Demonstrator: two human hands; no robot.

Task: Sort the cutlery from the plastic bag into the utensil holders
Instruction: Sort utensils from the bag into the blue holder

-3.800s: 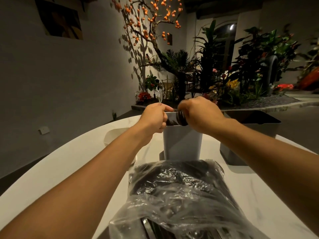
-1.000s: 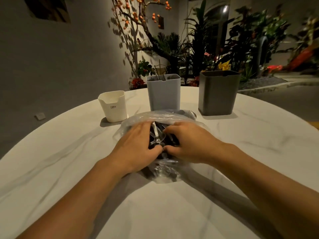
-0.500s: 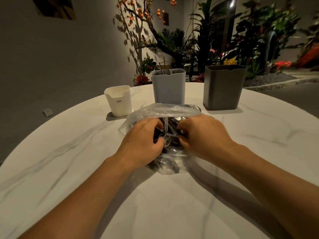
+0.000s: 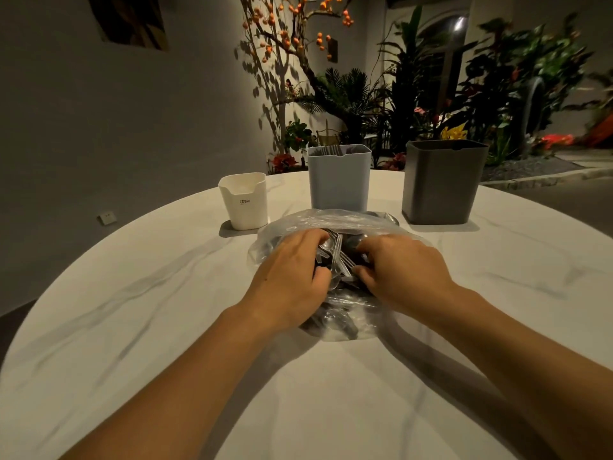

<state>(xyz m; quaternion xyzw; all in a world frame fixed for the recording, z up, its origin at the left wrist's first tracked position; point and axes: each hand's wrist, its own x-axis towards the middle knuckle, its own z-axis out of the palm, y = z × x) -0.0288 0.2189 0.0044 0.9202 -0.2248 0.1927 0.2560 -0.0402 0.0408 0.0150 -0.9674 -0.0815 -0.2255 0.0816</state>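
- Plastic bag point(image 4: 335, 220) lies on the tabletop point(image 4: 166, 310), near three holders.
- Left hand point(image 4: 292, 273) and right hand point(image 4: 403, 270): fingers curled, gripping cutlery point(image 4: 336, 257) inside the bag.

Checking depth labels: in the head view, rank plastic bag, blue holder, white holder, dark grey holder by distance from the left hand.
1. plastic bag: left hand is inside it.
2/3. white holder, behind-left, and blue holder, behind-right: too close to call.
4. dark grey holder: far right, beyond the right hand.
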